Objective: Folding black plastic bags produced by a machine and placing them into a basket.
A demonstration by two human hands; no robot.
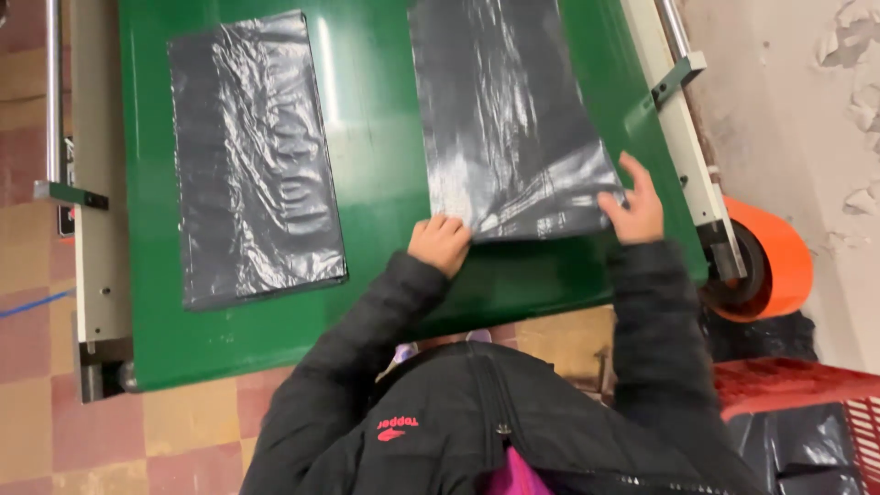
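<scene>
A flat black plastic bag point(509, 119) lies on the right part of a green conveyor belt point(376, 137). My left hand point(440, 243) is curled on the bag's near left corner, pinching its edge. At the near right corner my right hand point(634, 206) grips the bag with the thumb on top and one finger raised. Both arms wear black padded jacket sleeves. A second flat black plastic bag point(252, 156) lies alone on the belt's left part, away from both hands.
White metal side rails point(683, 128) frame the belt. An orange roller point(775, 266) sits at the belt's near right end. A red crate point(807, 412) holding black bags stands at bottom right. Tiled floor point(110, 431) lies to the left; a peeling wall is on the right.
</scene>
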